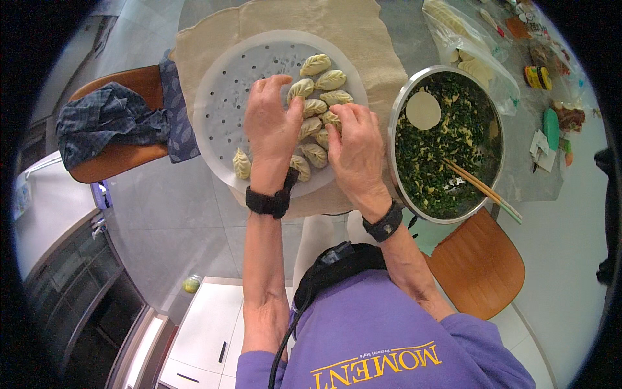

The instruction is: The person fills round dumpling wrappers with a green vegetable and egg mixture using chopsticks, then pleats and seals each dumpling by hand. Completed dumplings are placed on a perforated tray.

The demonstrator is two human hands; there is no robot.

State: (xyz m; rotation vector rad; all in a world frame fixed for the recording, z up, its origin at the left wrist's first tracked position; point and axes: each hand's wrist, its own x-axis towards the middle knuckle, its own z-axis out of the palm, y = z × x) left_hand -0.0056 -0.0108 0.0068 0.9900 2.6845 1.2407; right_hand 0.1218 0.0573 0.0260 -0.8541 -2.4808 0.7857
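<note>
On a round white perforated tray (217, 139) lie several pleated dumplings (315, 64), grouped toward its right half. One more dumpling (241, 164) sits apart at the lower left. My left hand (272, 123) hovers over the middle of the tray, thumb and forefinger apart beside a dumpling (300, 89); whether they touch it I cannot tell. Thumb and fingertips of my right hand (356, 142) close round a dumpling (331, 118) in the right-hand row, partly covering it. Both wrists wear black bands.
Right of the tray stands a metal bowl (393, 149) of chopped green filling, with a round wrapper (424, 111) and chopsticks (483, 183) in it. A bag of wrappers (476, 68), a small jar (538, 78) and a beige cloth (369, 39) share the table. Brown chairs (483, 266) flank it.
</note>
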